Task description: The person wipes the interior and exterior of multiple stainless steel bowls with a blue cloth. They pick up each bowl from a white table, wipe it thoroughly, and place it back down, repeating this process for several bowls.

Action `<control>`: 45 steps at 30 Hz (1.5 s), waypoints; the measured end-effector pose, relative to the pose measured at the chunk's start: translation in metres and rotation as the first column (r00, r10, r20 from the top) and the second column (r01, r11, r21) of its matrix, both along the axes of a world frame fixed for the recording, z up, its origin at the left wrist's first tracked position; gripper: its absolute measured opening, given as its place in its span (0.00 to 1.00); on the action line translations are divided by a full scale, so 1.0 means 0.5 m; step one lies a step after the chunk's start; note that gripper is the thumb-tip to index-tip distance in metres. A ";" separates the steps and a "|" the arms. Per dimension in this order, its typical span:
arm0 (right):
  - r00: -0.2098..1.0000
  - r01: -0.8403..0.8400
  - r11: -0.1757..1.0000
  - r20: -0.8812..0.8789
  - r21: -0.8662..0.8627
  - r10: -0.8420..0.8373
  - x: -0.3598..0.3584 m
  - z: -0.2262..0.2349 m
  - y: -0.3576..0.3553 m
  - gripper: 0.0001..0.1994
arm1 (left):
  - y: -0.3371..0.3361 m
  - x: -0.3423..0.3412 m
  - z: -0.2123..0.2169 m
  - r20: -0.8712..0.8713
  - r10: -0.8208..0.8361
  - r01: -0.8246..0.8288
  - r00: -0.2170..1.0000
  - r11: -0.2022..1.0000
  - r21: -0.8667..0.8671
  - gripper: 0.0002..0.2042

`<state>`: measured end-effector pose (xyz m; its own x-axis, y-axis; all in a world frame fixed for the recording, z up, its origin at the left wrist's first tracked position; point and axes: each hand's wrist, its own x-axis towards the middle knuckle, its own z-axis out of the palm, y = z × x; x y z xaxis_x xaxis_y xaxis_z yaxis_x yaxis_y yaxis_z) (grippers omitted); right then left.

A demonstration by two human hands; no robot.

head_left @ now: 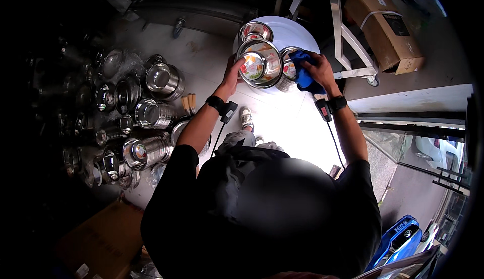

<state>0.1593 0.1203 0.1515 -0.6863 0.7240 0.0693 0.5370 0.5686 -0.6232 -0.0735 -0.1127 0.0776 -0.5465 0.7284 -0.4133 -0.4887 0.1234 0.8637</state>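
My left hand (pixel 235 75) grips the rim of a shiny metal bowl (pixel 272 63) with a coloured print on its inside bottom. The bowl is tilted so its inside faces me. My right hand (pixel 318 70) is closed on a blue cloth (pixel 305 80), just right of the bowl. Partly behind the cloth stands a stack of metal bowls (pixel 287 85), on a round white table (pixel 302 33). Another printed metal bowl (pixel 262 28) rests on the table beyond the one I hold. My right fingertips are partly hidden by the cloth.
Many stacked metal bowls and pots (pixel 151 150) fill the floor at the left, some wrapped in clear plastic. A cardboard box (pixel 385 32) lies at the far right beside a wheeled metal frame (pixel 348 42). At the lower right, a blue car (pixel 401 241) shows outside.
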 end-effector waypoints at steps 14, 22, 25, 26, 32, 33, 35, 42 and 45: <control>0.740 -0.664 0.246 0.668 0.706 0.078 -0.073 -0.103 -0.270 0.22 | -0.075 0.107 -0.031 -0.351 0.001 0.039 0.936 0.993 0.107 0.35; 0.726 -0.622 0.662 0.624 0.418 0.288 -0.162 -0.094 -0.346 0.12 | -0.127 0.071 0.028 -0.645 0.114 -0.084 0.755 0.993 0.078 0.33; 0.760 -0.563 0.808 0.494 0.176 0.422 -0.183 -0.076 -0.359 0.14 | -0.137 0.047 0.019 -0.691 0.104 -0.054 0.715 0.994 0.094 0.33; 0.772 -0.534 0.844 0.431 0.044 0.466 -0.187 -0.079 -0.351 0.15 | -0.140 0.039 0.013 -0.679 0.111 -0.048 0.726 0.993 0.111 0.33; 1.000 0.020 0.842 0.012 -0.539 -0.016 -0.202 -0.090 -0.290 0.21 | -0.141 -0.006 -0.029 -0.348 0.101 -0.003 0.932 0.962 0.273 0.35; 0.986 0.060 0.816 -0.091 -0.574 -0.137 -0.205 -0.101 -0.272 0.23 | -0.138 -0.002 -0.029 -0.338 0.084 0.023 0.937 0.954 0.300 0.36; 0.964 0.074 0.645 -0.112 -0.761 -0.242 -0.217 -0.063 -0.273 0.26 | -0.139 -0.005 -0.028 -0.313 0.023 0.056 0.949 0.969 0.241 0.35; 0.923 -0.189 0.258 -0.261 -0.947 -0.282 -0.257 -0.071 -0.289 0.31 | -0.109 0.030 -0.019 -0.215 -0.133 0.158 0.967 0.982 0.103 0.35; 0.954 -0.109 0.289 -0.182 -0.951 -0.238 -0.250 -0.045 -0.324 0.27 | -0.124 0.033 0.004 -0.105 -0.198 0.200 0.975 0.980 0.013 0.37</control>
